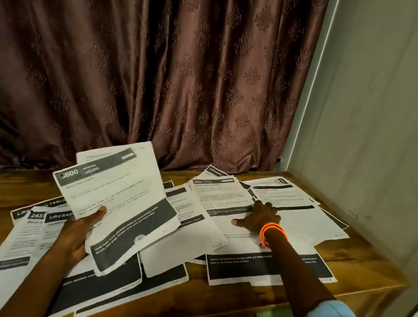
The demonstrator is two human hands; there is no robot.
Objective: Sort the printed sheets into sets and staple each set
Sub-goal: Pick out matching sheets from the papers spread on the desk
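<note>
Head view: your left hand point(79, 233) grips small stack of printed sheets point(118, 206) lifted off table, thumb clamped on front, fingers hidden behind; top sheet headed "3800 KITCHEN". Your right hand point(258, 217) rests flat on sheets spread over wooden table point(359, 258), fingers straight and slightly apart, pressing page near "2652" sheet point(215, 196). More loose sheets point(264, 266) overlap across tabletop, several headed "DRESSING TABLE". Orange bangles point(272, 233) on right wrist. Brown patterned curtain point(160, 68) behind table. No containers visible.
</note>
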